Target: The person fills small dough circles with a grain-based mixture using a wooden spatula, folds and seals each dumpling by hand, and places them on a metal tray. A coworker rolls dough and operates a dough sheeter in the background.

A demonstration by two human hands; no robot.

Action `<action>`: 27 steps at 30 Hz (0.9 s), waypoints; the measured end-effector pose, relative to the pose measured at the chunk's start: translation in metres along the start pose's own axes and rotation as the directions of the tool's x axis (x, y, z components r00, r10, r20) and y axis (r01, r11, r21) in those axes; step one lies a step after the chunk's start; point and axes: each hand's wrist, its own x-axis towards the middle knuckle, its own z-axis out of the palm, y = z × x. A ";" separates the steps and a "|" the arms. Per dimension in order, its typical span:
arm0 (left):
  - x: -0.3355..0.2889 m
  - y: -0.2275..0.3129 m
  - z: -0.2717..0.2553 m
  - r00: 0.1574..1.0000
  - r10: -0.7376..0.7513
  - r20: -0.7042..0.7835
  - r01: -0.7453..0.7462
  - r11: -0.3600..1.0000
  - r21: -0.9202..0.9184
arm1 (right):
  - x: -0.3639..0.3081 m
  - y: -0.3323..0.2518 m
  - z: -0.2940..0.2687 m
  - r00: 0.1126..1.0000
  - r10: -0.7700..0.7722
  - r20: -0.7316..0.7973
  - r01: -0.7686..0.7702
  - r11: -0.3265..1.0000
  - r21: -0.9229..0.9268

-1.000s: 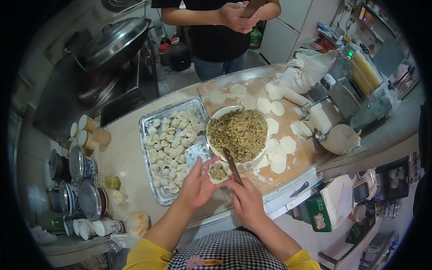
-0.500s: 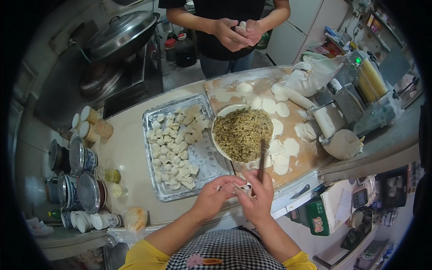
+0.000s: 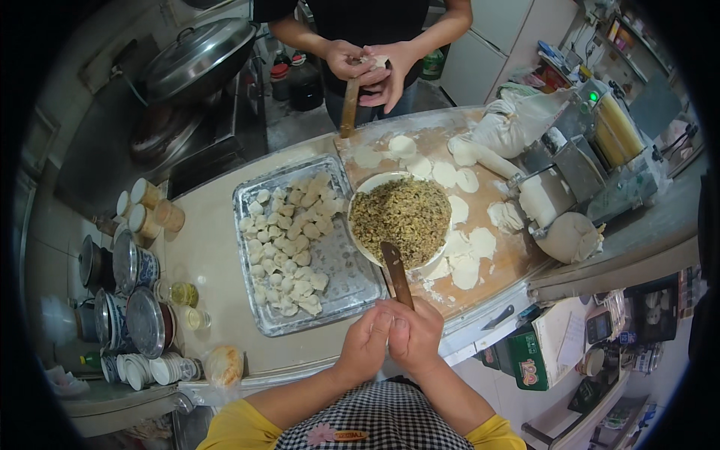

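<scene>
Close to the counter's front edge, my left hand (image 3: 363, 342) and my right hand (image 3: 417, 337) press together, thumbs side by side. The dough wrapper they pinch is covered by the fingers. A brown wooden spatula (image 3: 398, 277) sticks out from my right hand, its blade pointing toward the filling. That chopped yellow-green filling (image 3: 401, 214) is heaped in a white bowl (image 3: 358, 245) just beyond. Left of the bowl lies a metal tray (image 3: 341, 281) with rows of folded dumplings (image 3: 285, 240). Round dough wrappers (image 3: 466, 271) are scattered to the right of the bowl.
Across the counter a co-worker's hands (image 3: 371, 71) hold dough and another wooden spatula (image 3: 349, 109). A dough-rolling machine (image 3: 559, 180) stands at the right. Lidded jars and pots (image 3: 148, 322) line the left side. A knife (image 3: 498, 317) lies along the front right edge.
My hands have closed together over the dough, hiding it. The spatula has swung left from upright to slanting. The co-worker's hands moved left, and a spatula now shows there.
</scene>
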 end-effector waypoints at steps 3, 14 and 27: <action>-0.005 0.001 0.005 0.997 0.081 0.011 -0.081 0.996 0.026 | -0.001 -0.001 0.000 1.000 0.008 -0.008 -0.008 1.000 0.030; 0.027 -0.012 -0.008 0.962 -0.179 0.207 0.269 0.483 -0.833 | -0.008 -0.002 -0.006 0.951 0.308 0.026 -0.307 0.934 0.183; 0.008 0.004 -0.036 0.978 -0.144 0.149 0.097 0.953 0.286 | -0.014 0.002 -0.039 0.636 0.597 0.489 -0.771 0.464 0.436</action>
